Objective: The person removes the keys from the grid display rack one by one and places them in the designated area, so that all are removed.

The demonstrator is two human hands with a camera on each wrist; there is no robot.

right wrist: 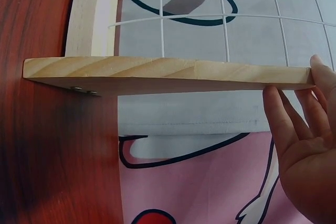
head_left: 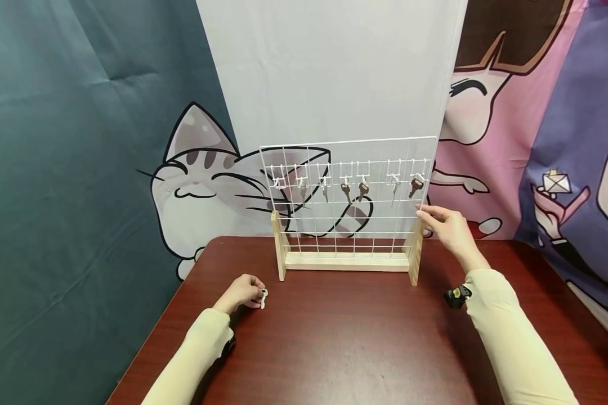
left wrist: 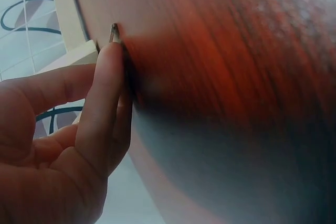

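My left hand pinches a small key between thumb and fingers, low over the bench near its left edge. My right hand, fingers relaxed, touches the right wooden post of the wire key rack at the back edge.

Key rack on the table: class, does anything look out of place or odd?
One hook at the rack's far left hangs empty, while one key is off the rack, pinched in the left hand at the table.
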